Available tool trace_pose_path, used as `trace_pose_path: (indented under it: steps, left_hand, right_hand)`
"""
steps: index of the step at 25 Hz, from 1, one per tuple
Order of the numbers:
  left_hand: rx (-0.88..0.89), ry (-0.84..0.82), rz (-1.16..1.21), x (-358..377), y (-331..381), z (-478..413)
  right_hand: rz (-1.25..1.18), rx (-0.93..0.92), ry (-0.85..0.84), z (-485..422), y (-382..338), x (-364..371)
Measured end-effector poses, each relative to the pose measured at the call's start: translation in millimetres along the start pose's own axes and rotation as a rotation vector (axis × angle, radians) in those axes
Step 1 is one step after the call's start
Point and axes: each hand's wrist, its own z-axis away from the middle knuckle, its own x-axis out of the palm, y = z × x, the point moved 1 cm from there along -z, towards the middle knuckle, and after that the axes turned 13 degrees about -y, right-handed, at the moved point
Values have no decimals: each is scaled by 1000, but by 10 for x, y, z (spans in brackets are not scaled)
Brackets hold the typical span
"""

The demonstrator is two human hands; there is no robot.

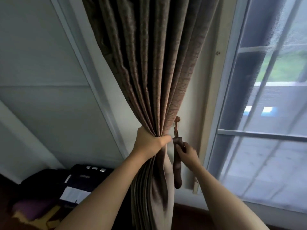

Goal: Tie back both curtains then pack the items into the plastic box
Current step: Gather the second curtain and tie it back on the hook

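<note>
A brown pleated curtain (149, 72) hangs down the middle of the view, gathered into a bunch at waist height. My left hand (150, 141) grips the gathered folds from the left side. Just to its right, a brown fabric tieback (177, 166) hangs from a small hook (177, 119) on the cream wall. My right hand (186, 151) pinches the tieback near its upper end. The tieback's lower end dangles free beside the curtain. No plastic box is in view.
A window with white frames (259, 135) and a sheer screen fills the right side. Dark bags and a black-and-white item (78, 183) lie on the floor at lower left. A pale wall panel (41, 97) stands at left.
</note>
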Motion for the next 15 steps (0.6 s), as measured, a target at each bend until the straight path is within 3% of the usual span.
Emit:
trace_pose_path:
  steps: [10,15]
  left_hand:
    - [101,-64,63,1086,290,167]
    - [83,-62,83,1332,385,115]
  right_hand:
    - [70,-51,-49,734,426,-1123]
    - [369,-90,-181,918,410,-1594]
